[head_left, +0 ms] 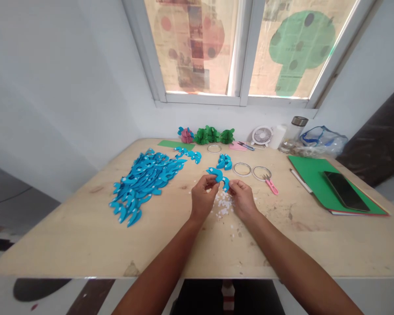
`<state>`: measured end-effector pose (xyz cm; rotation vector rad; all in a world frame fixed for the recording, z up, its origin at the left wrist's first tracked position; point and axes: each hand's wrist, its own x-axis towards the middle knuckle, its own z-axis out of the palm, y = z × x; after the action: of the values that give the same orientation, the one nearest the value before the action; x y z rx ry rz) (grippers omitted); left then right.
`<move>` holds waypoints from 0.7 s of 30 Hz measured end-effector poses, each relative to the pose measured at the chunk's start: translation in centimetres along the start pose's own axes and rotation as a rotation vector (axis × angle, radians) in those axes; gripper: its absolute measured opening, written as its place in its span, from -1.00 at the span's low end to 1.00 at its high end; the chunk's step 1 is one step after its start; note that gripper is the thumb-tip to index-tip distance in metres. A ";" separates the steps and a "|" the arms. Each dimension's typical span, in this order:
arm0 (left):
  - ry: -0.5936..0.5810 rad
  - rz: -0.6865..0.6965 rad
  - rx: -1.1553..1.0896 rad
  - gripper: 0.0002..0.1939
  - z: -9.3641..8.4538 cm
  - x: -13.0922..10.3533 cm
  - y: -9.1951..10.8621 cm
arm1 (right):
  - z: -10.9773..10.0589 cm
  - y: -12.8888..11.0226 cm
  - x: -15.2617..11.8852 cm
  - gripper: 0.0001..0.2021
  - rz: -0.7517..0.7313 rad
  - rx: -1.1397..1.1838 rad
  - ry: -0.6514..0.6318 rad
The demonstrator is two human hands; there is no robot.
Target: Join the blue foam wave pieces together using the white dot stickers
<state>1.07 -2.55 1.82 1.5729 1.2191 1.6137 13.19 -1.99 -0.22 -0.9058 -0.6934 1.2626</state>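
Observation:
My left hand [204,197] pinches a curved blue paper cutout [216,173] with small white squares on it. A second blue curved part [226,183] is held between the fingertips of my right hand [242,199]; whether the two parts are joined cannot be told. White paper scraps [224,204] lie on the table below and between my hands. Just beyond them is a small group of blue cutouts [224,161]. To the left spreads a large pile of similar blue cutouts [144,175], many with white squares.
Tape rolls [242,169] and pink-handled scissors [271,185] lie right of my hands. Farther right, a black phone [346,190] rests on green sheets [310,179] beside a white pen [300,180]. Green paper figures [212,134], a fan [262,136] and a bottle [294,131] line the wall.

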 end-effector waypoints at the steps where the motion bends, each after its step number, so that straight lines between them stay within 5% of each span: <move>1: 0.001 0.008 0.011 -0.79 0.0 0.0 0.1 | 0.0 0.0 0.0 -0.89 -0.001 0.000 -0.001; 21: 0.022 0.094 0.147 -0.81 -0.1 -0.2 0.1 | -0.2 0.1 0.2 -0.91 0.006 -0.009 0.015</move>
<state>1.05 -2.75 1.85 1.7298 1.3197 1.6358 13.35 -1.85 -0.44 -0.9247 -0.6856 1.2581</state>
